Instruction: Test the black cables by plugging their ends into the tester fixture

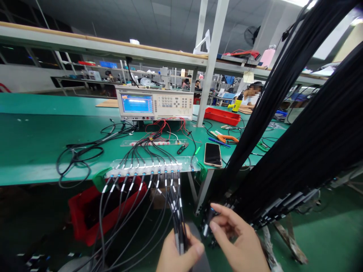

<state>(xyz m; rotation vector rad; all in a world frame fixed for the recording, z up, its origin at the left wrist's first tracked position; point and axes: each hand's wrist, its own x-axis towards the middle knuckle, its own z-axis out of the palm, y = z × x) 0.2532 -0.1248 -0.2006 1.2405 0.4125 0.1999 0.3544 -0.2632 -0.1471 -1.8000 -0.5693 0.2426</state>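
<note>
In the head view, our left hand point(180, 251) is closed around 1 bundle of black cables point(176, 217) with white labels; the cables overlap, so we cannot count them. Our right hand point(238, 240) is half curled just to the right of it, with 1 dark connector point(210, 218) at the tips of the thumb and forefinger; we cannot tell whether they pinch it.

Beyond our hands, 1 clear strip point(187, 162) lies along the edge of the green table point(36, 145), with 1 green clamp point(101, 180) at its left end and 1 more green clamp point(202, 172) at its right; we count 10 labelled cables point(127, 209) hanging from its front. Behind it are 1 narrower clear strip, point(126, 143) thin red wires point(163, 126) and 1 bench tester point(173, 104) with a lit blue screen.

To the right of the clear strip we see 1 phone point(212, 154), 1 blue pen point(219, 142), 1 orange-handled tool point(227, 138) and 1 red tray point(222, 116); 1 red bin point(85, 219) sits below the table, and 2 thick black cable masses point(306, 139) slant down at the right; 1 capped person point(251, 96) sits farther back.
</note>
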